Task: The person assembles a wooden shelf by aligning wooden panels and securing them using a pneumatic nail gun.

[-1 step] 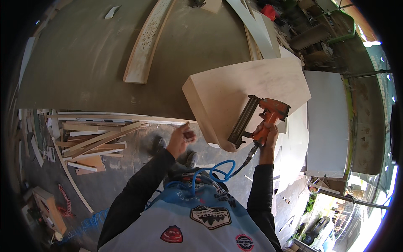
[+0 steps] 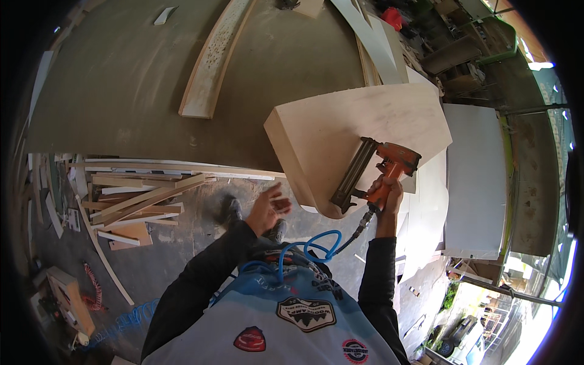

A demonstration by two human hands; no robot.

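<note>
- We look down at our right hand (image 2: pixel 395 196), which is wrapped around the handle of an orange nail gun (image 2: pixel 396 158).
- Our left hand (image 2: pixel 267 211) is bare, fingers loosely curled, with nothing visible in it, just beside the wooden piece.
- That pale, curve-edged wooden piece (image 2: pixel 328 125) lies at the table's near edge, jutting past it; the nail gun is over its near side, and we cannot tell whether the two touch.
- The piece's broad face and left side already meet as a box-like form; we see no nail heads, so how much fastening is done or left is unclear.
- A blue air hose (image 2: pixel 328 232) loops from the gun toward our shirt.
- The wide grey-brown table (image 2: pixel 115 97) bears a long, speckled trough-like board (image 2: pixel 214 61).
- Wood offcuts (image 2: pixel 149 198) heap on the grey floor (image 2: pixel 204 201) to the left; a large white panel (image 2: pixel 476 176) stands out at right.
</note>
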